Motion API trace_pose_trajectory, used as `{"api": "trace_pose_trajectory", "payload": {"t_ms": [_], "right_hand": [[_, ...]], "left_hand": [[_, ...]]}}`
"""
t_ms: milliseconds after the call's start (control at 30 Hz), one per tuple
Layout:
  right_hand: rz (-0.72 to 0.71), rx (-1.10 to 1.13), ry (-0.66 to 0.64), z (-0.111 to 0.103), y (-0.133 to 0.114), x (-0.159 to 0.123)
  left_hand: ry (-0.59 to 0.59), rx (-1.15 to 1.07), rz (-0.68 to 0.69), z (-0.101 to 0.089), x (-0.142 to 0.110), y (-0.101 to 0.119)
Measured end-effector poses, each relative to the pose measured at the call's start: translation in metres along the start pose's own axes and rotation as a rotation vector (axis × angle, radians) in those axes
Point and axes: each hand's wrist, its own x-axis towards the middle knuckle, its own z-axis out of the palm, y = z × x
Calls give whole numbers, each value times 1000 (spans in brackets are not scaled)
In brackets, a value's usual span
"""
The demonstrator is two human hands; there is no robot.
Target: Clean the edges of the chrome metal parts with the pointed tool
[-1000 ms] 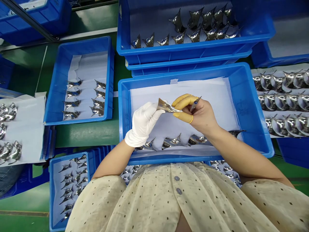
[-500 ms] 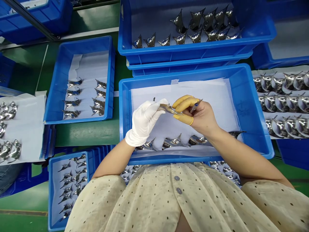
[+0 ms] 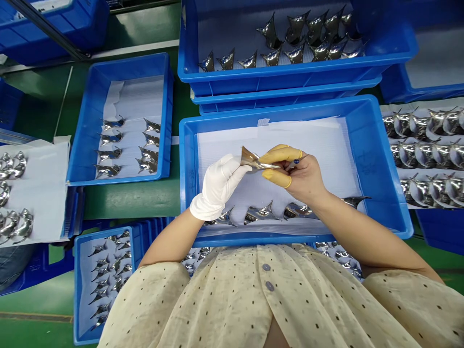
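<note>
Between my two hands is a shiny, curved metal part [image 3: 250,159] with a pointed tip, held above a paper-lined blue bin [image 3: 384,164]. My left hand [image 3: 219,186], in a white glove, pinches its left end. My right hand [image 3: 295,171], with yellow finger cots on some fingers, grips its right end between thumb and fingers. A pen [image 3: 293,164] with a dark blue end is also tucked in the right hand. Along the bin's near side lie several similar metal parts [image 3: 261,213], partly covered by my right forearm.
Stacked blue bins [image 3: 290,79] with more metal parts stand behind. To the left are a smaller blue bin [image 3: 166,121] and, below it, another filled bin [image 3: 78,290]. Rows of curved parts [image 3: 422,157] lie on paper at right; a papered stack [image 3: 43,193] stands far left.
The metal part has been turned in my hands, so its pointed left end now stands up and shows more of its surface. The pen's angle in my right hand has shifted.
</note>
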Motion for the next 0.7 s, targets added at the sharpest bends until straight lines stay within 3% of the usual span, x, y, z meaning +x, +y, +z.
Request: {"api": "trace_pose_trajectory", "payload": {"t_ms": [167, 233, 300, 400, 567, 700], "right_hand": [[99, -13, 143, 0, 1, 3], [150, 43, 176, -1, 3, 6], [208, 115, 173, -3, 5, 8], [252, 179, 144, -2, 7, 10], [170, 98, 167, 3, 1, 8], [110, 13, 174, 6, -3, 5]], "left_hand": [[-135, -394, -379, 1, -10, 7], [-188, -482, -468, 1, -14, 7], [-236, -526, -508, 1, -15, 7], [-212, -555, -537, 3, -12, 7], [-199, -713, -545, 8, -3, 8], [-228, -702, -622, 8, -2, 8]]}}
